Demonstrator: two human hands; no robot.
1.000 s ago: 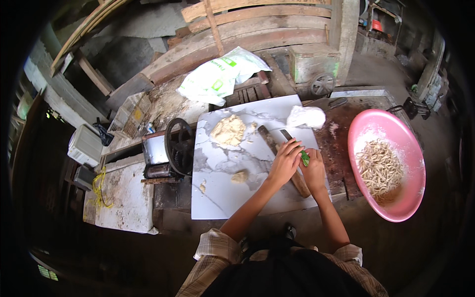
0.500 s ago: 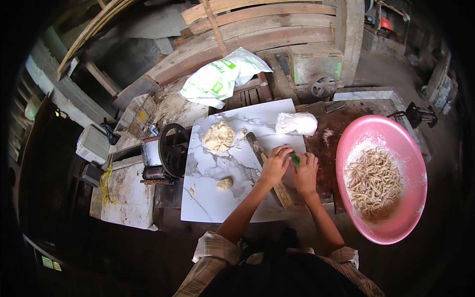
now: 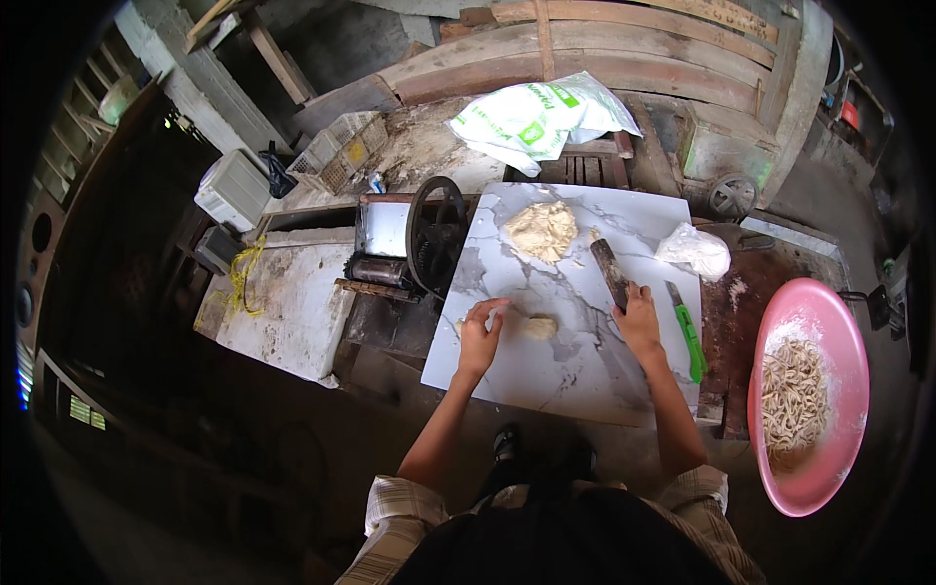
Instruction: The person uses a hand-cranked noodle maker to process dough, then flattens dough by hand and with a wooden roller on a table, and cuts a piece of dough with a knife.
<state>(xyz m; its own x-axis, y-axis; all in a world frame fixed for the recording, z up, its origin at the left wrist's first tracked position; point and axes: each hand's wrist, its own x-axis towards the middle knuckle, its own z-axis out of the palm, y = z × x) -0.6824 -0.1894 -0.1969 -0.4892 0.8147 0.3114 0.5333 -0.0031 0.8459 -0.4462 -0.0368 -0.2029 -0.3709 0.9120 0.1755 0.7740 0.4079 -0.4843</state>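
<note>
My right hand (image 3: 640,320) is wrapped over a dark, flour-smeared wooden stick (image 3: 608,271), whose lower part is hidden under the hand and forearm. My left hand (image 3: 480,331) hovers at the left of the slab with its fingers curved and apart, holding nothing. Just right of it lies a small dough lump (image 3: 539,329). A larger mound of pale dough (image 3: 542,232) sits farther back on the marble-patterned slab (image 3: 575,366). To the right of my right hand rests a green-handled cutter knife (image 3: 690,341), its blade pointing away from me.
A tied white plastic bag (image 3: 694,252) lies at the slab's right edge. Farther right stands a pink basin (image 3: 850,390) holding floured noodle strands (image 3: 792,395). A roller machine with a dark handwheel (image 3: 436,237) stands left of the slab. Behind lies a white-and-green sack (image 3: 546,117).
The green knife has left my hands and lies on the slab. My right hand has gone onto the stick, now more upright; my left hand has moved left beside the small dough lump.
</note>
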